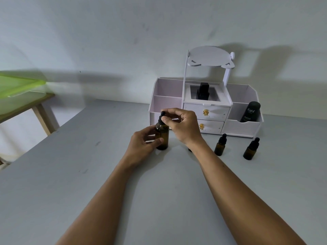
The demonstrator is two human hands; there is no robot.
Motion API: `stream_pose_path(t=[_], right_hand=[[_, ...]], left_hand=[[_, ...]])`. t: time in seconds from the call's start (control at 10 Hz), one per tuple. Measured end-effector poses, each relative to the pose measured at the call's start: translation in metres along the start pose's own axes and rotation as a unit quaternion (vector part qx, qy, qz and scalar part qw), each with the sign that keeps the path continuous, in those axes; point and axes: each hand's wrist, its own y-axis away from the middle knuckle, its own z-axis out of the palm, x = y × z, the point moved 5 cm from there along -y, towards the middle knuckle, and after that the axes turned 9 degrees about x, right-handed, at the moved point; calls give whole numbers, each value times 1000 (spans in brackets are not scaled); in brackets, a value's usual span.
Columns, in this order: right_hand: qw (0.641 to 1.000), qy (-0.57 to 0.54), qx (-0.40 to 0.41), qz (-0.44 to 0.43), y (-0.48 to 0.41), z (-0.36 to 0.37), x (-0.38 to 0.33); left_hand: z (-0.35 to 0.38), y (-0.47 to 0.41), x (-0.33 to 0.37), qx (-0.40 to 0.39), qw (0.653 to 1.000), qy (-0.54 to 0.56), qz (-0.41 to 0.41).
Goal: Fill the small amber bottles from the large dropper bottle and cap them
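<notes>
A: What does the organizer (167, 91) hold?
B: A black bottle (203, 91) in its middle well, a Kahf tube (250, 112) in its right bin.
A: The large bottle (161, 137)?
B: In front of the organizer; left fingers (150, 130) grip its body, right fingers (168, 120) pinch its cap (162, 115).

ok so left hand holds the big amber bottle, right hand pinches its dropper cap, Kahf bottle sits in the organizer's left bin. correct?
Not quite: the head view shows the Kahf bottle in the organizer's right bin. The left hand holds the big amber bottle, the right hand pinches its dropper cap.
</notes>
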Motion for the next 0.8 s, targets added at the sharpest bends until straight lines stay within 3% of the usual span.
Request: stream_pose_path(t=[0.2,0.7,0.8], right_hand=[[999,4,36,-13,4,1,-1],[999,-4,27,-34,9,-1,-5],[986,9,124,-112,32,-12,-9]], left_hand=[[0,0,-2,5,1000,0,1],[0,1,-7,4,1000,6,-13],[-4,9,-15,27,999,21,-41]])
